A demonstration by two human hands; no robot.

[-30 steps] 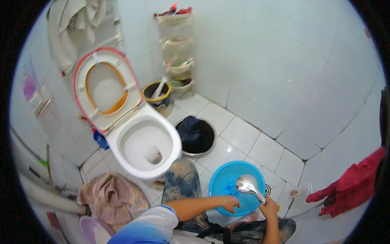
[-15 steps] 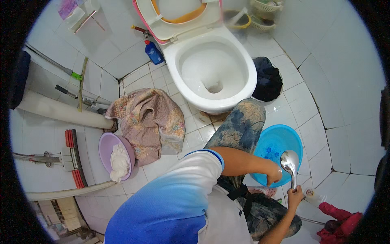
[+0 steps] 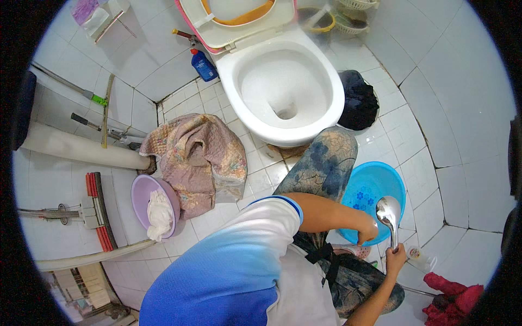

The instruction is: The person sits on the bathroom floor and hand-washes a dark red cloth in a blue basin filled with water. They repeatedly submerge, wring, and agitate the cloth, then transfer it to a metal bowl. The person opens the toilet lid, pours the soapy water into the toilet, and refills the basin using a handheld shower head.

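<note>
The fingers of the right hand (image 3: 396, 256) are seen wrapped around the handle of a chrome hand-held shower head (image 3: 388, 210), which is held upright over the near rim of a round blue plastic basin (image 3: 375, 185). The left hand (image 3: 367, 230) is pressed onto that same rim, its fingers curled over the edge. The basin is set on the white tiled floor (image 3: 418, 163), beside the person's patterned trouser knee (image 3: 321, 163) and just in front of the white ceramic toilet bowl (image 3: 283, 87). No water can be made out in the basin, so filling appears barely begun. A crumpled pinkish quilted cloth (image 3: 196, 157) and a lilac plastic bowl (image 3: 142, 191) holding white fabric lie untouched toward the floor's left edge.
</note>
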